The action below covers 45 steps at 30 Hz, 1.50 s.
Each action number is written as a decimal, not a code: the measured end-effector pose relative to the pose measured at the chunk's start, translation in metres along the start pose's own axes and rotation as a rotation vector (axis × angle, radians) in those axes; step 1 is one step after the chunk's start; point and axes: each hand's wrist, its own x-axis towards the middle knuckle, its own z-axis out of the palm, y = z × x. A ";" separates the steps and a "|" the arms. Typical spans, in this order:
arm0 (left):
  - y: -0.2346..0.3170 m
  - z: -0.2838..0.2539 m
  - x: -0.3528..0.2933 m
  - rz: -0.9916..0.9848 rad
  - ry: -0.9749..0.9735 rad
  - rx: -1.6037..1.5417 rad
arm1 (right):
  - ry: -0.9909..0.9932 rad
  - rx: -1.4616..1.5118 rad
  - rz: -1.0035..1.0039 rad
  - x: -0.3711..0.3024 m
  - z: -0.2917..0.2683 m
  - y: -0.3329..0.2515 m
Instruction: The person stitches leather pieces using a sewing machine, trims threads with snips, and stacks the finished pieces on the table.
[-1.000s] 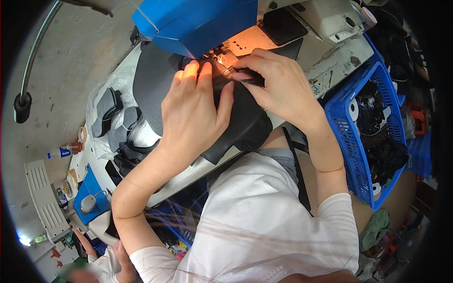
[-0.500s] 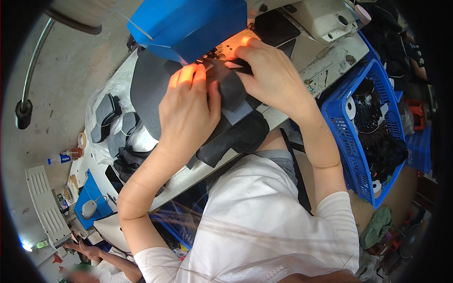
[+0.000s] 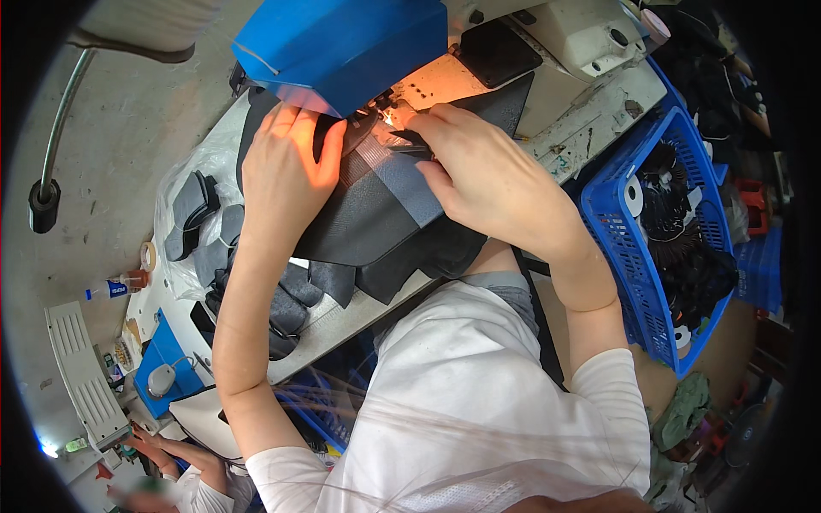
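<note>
A blue-covered machine head (image 3: 342, 56), apparently a sewing machine, stands over the work, with an orange light under it. Dark grey and black fabric (image 3: 368, 222) lies beneath it and hangs over the table's near edge. My left hand (image 3: 286, 171) rests on the fabric left of the lit spot, thumb apart from the fingers, holding nothing. My right hand (image 3: 496, 175) is closed round small dark thread snips (image 3: 409, 148), its index finger reaching toward the needle area. The machine's cover partly hides the left fingertips.
A clear plastic bag (image 3: 175, 269) with dark cut pieces (image 3: 192, 205) lies left. Right of the table stands a blue basket (image 3: 603, 222) holding black items and white spools. A black flat pad (image 3: 500, 53) lies beyond my right hand. Another person's arm (image 3: 192, 457) shows lower left.
My left hand has moved left and away from the right hand. The fabric lies more spread out and turned. My right hand has shifted slightly toward me, still holding the snips.
</note>
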 end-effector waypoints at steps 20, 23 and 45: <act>0.044 -0.031 -0.061 -0.214 -0.002 0.296 | -0.242 -0.464 0.008 0.032 0.025 -0.031; 0.038 -0.039 -0.073 -0.261 0.021 0.185 | 0.057 -0.264 -0.029 0.017 0.024 -0.028; 0.050 0.054 -0.175 -0.311 -0.119 -0.226 | -0.408 0.172 0.330 -0.099 0.103 0.001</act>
